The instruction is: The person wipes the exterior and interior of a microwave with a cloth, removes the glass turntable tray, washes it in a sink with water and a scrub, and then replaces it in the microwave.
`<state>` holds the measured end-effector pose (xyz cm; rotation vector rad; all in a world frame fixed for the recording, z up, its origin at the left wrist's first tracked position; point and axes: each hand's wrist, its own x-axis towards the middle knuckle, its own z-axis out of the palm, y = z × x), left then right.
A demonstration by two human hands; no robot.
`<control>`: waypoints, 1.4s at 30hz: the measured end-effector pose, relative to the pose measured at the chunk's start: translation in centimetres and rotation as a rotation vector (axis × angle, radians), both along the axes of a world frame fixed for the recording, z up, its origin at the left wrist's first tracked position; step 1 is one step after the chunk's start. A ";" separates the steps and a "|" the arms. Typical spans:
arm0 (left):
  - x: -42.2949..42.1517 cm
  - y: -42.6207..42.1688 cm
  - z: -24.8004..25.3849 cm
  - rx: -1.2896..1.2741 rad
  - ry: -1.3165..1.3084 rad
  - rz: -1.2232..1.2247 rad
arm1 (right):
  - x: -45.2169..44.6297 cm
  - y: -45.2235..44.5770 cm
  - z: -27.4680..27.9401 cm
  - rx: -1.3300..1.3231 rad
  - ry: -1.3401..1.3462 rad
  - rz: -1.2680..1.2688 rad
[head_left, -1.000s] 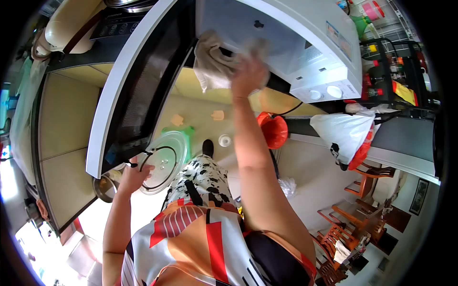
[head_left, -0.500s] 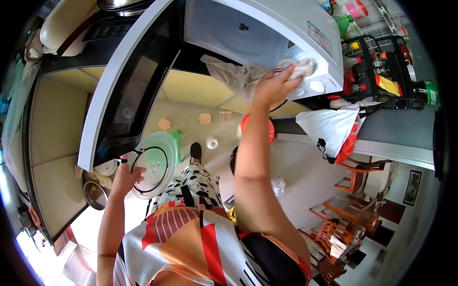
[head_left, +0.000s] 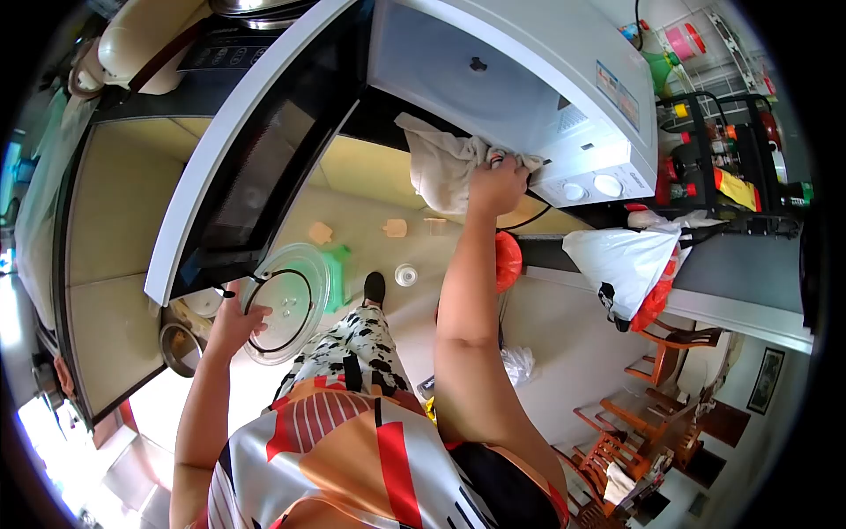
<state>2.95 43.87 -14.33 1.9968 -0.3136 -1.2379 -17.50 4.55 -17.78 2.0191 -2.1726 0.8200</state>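
A white microwave (head_left: 608, 141) stands with its door (head_left: 264, 159) swung wide, the bare turntable hub showing inside. My right hand (head_left: 499, 185) grips a pale cloth (head_left: 441, 163) at the lower front edge of the cavity, beside the dial panel. The cloth hangs down from my fingers over the counter edge. Low on the left, below the door, my left hand (head_left: 238, 324) holds a clear glass turntable plate (head_left: 291, 339) by its rim. A dark ring (head_left: 309, 309) lies against the plate.
Seasoning bottles fill a black rack (head_left: 749, 167) right of the microwave. A white plastic bag (head_left: 617, 256) hangs below it. A metal bowl (head_left: 181, 348) is near my left forearm. On the floor are a green stool (head_left: 337, 278) and a red bin (head_left: 508, 262).
My right hand has moved with the cloth from the control panel left and down to the cavity's front edge. My left hand still holds the plate. The view has shifted slightly.
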 end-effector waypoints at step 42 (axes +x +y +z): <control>-2.3 22.3 -4.8 -0.232 0.325 0.524 | 2.3 20.6 -7.0 1.385 -0.640 0.864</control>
